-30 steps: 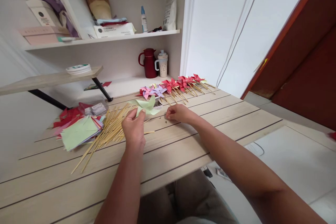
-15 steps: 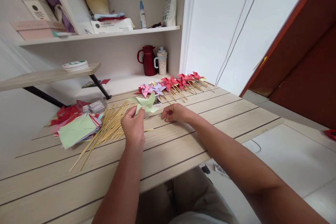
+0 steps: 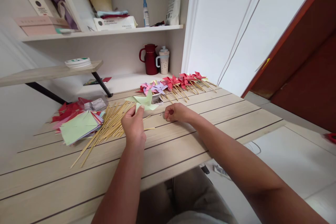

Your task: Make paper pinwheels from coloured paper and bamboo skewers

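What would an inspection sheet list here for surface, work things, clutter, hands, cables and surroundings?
Surface: pale wood-look table with dark plank lines.
Work things: light-green paper pinwheel, thin tan wooden sticks, stack of coloured paper sheets, row of red, pink and purple paper pinwheels.
Clutter: clear plastic package behind the sheets.
Hands: left hand pinches the green pinwheel; right hand curled, contents hidden.
Cables: thin grey cable along white wall.
Surroundings: dark-red jug beside speckled cream lidded cup.

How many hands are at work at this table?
2. The left hand pinches a pale green paper pinwheel; the right hand is curled close to the wooden tabletop, to the pinwheel's right. No others show.
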`<act>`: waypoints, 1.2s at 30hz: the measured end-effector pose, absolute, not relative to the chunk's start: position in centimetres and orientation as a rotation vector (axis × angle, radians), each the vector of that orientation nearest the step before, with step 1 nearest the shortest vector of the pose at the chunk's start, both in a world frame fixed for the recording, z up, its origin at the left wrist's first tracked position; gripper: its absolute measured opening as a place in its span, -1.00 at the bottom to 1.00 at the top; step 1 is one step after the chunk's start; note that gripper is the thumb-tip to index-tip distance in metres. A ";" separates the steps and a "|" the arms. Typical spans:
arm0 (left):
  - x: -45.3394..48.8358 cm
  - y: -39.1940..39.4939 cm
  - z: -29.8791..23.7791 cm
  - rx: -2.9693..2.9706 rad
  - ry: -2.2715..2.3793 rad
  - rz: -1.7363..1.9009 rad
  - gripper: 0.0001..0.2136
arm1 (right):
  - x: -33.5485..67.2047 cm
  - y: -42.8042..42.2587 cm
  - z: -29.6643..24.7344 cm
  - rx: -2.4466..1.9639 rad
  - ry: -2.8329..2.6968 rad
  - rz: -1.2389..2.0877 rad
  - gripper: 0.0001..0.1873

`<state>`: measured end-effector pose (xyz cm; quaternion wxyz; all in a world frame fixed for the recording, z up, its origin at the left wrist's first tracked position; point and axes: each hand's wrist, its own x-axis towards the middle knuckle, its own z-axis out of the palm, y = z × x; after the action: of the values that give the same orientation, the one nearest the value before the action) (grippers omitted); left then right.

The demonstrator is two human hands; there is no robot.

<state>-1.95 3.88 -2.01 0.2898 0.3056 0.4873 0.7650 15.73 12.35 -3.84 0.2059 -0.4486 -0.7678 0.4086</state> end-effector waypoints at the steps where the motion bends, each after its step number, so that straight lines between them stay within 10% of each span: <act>1: -2.0 3.9 -2.1 0.815 1.298 2.042 -0.82 | 15.7 12.3 -3.8 -1.250 -2.129 1.156 -0.83; 36: -2.0 4.2 -2.4 0.728 1.222 1.949 -0.76 | 15.4 11.9 -3.7 -1.255 -2.192 1.068 -0.92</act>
<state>-1.96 4.20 -2.37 0.3565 0.2818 0.4731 0.7548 15.39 11.91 -3.65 0.1982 -0.4485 -0.7834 0.3819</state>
